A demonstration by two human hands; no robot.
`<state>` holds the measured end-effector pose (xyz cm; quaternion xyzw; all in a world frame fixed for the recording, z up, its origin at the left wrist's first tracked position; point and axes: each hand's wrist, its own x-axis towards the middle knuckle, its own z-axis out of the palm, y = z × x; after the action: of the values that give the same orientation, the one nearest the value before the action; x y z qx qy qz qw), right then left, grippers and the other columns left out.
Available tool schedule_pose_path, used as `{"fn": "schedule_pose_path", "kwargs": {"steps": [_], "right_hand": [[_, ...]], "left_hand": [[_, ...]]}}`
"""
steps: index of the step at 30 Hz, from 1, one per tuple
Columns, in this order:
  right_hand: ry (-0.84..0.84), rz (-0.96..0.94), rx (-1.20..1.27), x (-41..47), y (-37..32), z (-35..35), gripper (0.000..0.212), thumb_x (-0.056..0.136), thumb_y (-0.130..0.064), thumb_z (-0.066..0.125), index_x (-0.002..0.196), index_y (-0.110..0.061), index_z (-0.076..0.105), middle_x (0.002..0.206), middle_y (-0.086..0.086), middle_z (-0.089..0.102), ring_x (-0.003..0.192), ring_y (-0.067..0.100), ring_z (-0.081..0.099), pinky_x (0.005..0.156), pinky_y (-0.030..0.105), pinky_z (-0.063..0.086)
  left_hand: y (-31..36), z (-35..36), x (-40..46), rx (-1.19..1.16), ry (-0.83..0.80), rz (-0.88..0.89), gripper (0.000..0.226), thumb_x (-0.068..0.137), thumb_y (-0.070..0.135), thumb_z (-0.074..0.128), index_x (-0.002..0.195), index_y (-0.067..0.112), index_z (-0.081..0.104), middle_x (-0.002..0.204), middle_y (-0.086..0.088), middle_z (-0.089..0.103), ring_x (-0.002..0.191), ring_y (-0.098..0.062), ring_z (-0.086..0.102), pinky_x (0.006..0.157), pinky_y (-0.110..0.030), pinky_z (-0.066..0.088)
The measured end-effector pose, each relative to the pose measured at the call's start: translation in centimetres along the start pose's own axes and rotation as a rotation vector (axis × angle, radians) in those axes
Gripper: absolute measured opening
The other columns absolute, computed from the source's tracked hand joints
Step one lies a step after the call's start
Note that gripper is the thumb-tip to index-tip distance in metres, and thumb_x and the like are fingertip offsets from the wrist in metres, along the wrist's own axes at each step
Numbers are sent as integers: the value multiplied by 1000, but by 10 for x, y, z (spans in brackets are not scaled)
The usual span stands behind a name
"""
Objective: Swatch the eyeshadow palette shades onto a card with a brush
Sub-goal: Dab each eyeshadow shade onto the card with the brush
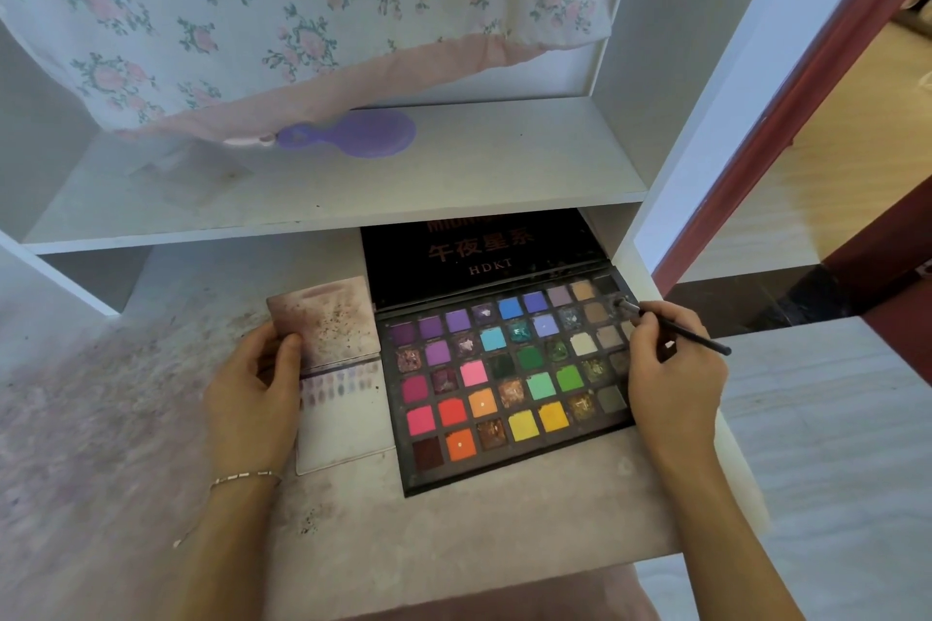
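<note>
With our right hand [673, 368] pinching the brush [676, 327], tip in a palette [509, 368] corner pan, the card [348, 411] our left hand [252, 386] grips lies toward nine o'clock.

White shelf [353, 187] across the far side, above a stained pinkish bench [454, 519]. Floral pink curtain [282, 5] hanging over the shelf's back, purple hairbrush [353, 134] lying beneath its hem. White upright panel [716, 91] at right, dark red door frame [817, 81] beyond, pale wood floor [817, 177] past it in warm daylight.
</note>
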<state>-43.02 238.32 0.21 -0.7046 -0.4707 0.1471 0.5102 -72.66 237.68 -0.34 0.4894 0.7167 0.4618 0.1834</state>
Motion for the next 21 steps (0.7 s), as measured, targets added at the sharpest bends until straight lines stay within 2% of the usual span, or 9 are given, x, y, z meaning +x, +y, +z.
{"fn": "schedule_pose_path", "kwargs": {"steps": [2,5,7,10,13,15,17,19,21], "right_hand": [[-8,6,-13,0,0,0,16,90,-8,48,91,-23,53,88,4,60,77,14,56,65,15,42],[3,10,-11,-1,-2,0,16,90,-7,49,89,-23,52,83,2,59,71,4,54,61,12,40],[2,-5,10,-2,-6,-1,16,89,-6,50,90,-22,53,84,4,60,72,8,55,63,13,42],[-49,-42,51,-9,-14,1,18,88,-4,51,92,-21,54,92,7,61,83,16,58,70,24,50],[-148,-40,123,-20,-28,7,22,89,-4,50,89,-26,53,93,4,61,88,16,59,71,35,55],[-221,-68,186,-28,-39,12,31,88,-2,50,84,-33,52,88,-3,60,86,12,59,69,31,54],[-299,-93,256,-37,-50,19,37,87,0,51,83,-37,52,85,-10,59,81,6,59,65,19,52],[-382,-96,306,-47,-59,27,36,86,1,51,82,-34,54,77,-10,59,72,2,58,58,11,47],[-468,-105,340,-58,-67,37,35,86,1,52,80,-33,56,73,-8,60,64,2,56,53,10,44]], "left_hand": [[0,0,0,-2,0,-3,27,91,15,51,115,8,60,97,1,60,86,-17,56,82,-31,43],[0,0,1,-3,1,-7,26,90,14,51,113,8,61,96,0,60,86,-18,56,82,-31,43],[-1,0,1,-4,-1,-8,25,90,14,51,113,8,61,95,0,61,85,-19,56,82,-32,43],[-1,-1,0,10,-3,-5,26,91,15,51,114,8,61,95,1,60,84,-17,55,81,-31,43],[0,-2,0,4,0,-12,25,91,14,52,112,8,61,93,2,60,81,-16,55,78,-28,41],[1,-3,0,4,3,-15,24,90,13,52,111,8,62,93,2,61,81,-14,55,75,-23,40],[1,-3,0,8,1,-11,23,90,13,52,111,10,62,92,3,61,79,-10,55,72,-17,38],[2,-4,0,15,-5,-6,21,91,14,51,109,13,62,93,4,61,75,-3,54,67,-12,37],[1,-3,-1,21,-8,-10,20,91,16,51,107,18,62,93,7,61,75,5,52,65,-10,36]]}}
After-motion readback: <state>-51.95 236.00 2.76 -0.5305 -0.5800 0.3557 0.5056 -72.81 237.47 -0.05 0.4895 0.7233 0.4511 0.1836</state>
